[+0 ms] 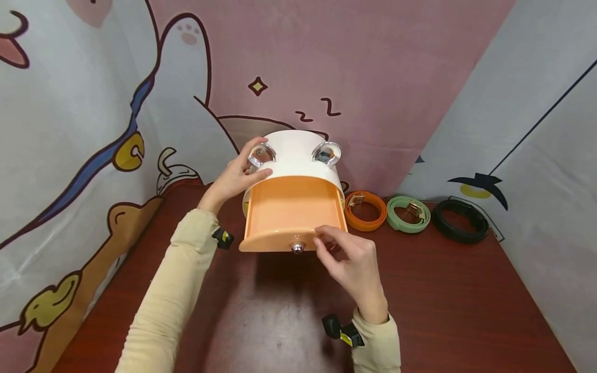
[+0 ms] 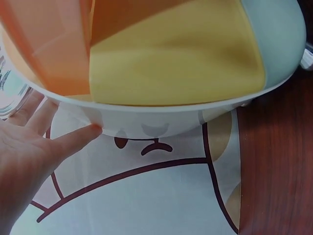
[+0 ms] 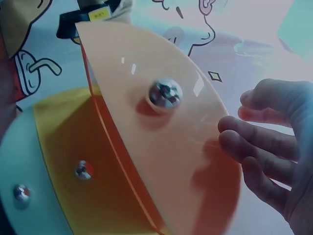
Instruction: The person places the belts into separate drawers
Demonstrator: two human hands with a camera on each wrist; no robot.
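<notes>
A white rounded cabinet [image 1: 298,150] with two silver ear-shaped pieces stands at the back of the table. Its orange top drawer [image 1: 294,207] is pulled out, its bare floor showing and a round silver knob [image 1: 297,248] on its front. Beneath it are a yellow drawer [image 3: 63,132] and a pale green drawer [image 3: 19,156], both pushed in. My left hand [image 1: 240,173] rests on the cabinet's upper left, thumb and fingers spread around the left silver ear [image 1: 263,154]. The right hand [image 1: 350,259] has its loosely bent fingertips at the right end of the orange drawer's front edge.
Three coiled belts lie right of the cabinet: an orange belt [image 1: 366,211], a light green belt [image 1: 408,214] and a black belt [image 1: 460,221]. A cartoon-printed cloth [image 1: 354,67] hangs behind and beside the dark red-brown table [image 1: 443,305].
</notes>
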